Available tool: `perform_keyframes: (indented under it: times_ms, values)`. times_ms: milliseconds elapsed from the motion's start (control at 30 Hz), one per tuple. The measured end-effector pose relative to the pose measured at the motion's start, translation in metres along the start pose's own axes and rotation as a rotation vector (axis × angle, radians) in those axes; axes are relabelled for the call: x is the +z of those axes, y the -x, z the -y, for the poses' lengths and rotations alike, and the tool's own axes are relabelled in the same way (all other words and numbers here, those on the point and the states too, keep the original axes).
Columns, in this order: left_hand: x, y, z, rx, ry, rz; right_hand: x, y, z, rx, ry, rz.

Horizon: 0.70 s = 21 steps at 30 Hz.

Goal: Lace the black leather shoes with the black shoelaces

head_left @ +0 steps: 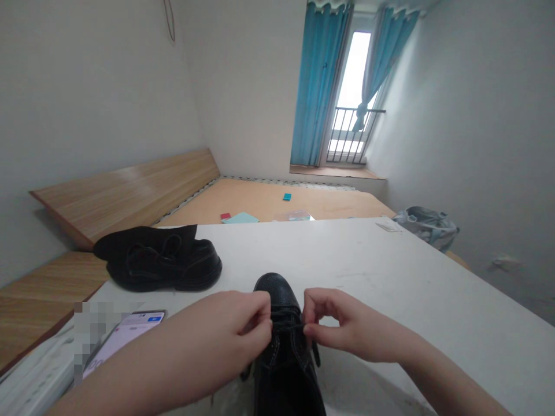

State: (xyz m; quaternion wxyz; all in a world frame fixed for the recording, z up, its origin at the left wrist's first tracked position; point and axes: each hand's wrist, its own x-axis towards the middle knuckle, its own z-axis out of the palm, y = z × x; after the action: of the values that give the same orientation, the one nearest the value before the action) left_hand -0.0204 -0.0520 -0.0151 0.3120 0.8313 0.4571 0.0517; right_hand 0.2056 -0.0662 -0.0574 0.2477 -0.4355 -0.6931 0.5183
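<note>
A black leather shoe (284, 370) stands on the white table (390, 277), toe pointing away from me. My left hand (234, 329) pinches its black lace (286, 327) on the left side of the eyelets, fingers closed. My right hand (336, 320) pinches the same lace on the right side, fingers closed too. The lace runs taut between the two hands across the top of the shoe. The shoe's heel is cut off by the frame's bottom edge.
A second black shoe (162, 260) lies at the table's left side. A phone (124, 338) with a lit screen rests near the left front corner. Beyond the table lies a bare wooden bed platform (277, 199) with small items, and a bag (427, 225) sits at right.
</note>
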Motion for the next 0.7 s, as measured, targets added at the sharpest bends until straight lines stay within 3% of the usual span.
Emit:
perform_keyframes:
  times_ms: [67,133,267,367,500,567,633,700]
  values:
    - [0.001,-0.005,-0.002,-0.014,0.087,0.040,0.004,-0.001,-0.003,0.038,-0.231,-0.032]
    - [0.004,-0.011,-0.004,0.003,0.143,0.006,0.006,0.000,-0.003,0.090,-0.376,-0.062]
    - [0.009,-0.014,-0.006,0.018,0.277,-0.090,0.007,0.006,0.002,0.173,-0.385,-0.057]
    - [0.005,-0.012,-0.009,0.008,0.285,-0.120,0.007,0.015,0.003,0.032,-0.004,-0.146]
    - [-0.006,-0.011,-0.005,-0.091,-0.265,-0.171,0.012,0.024,-0.001,-0.248,0.593,-0.328]
    - [-0.008,-0.012,0.003,-0.167,-0.546,-0.138,0.015,0.023,-0.006,-0.344,0.854,-0.421]
    - [-0.009,-0.011,0.012,-0.201,-0.668,-0.078,0.018,0.019,-0.010,-0.406,1.058,-0.530]
    - [-0.009,-0.009,0.017,-0.186,-0.650,-0.036,0.019,0.014,-0.013,-0.415,1.149,-0.612]
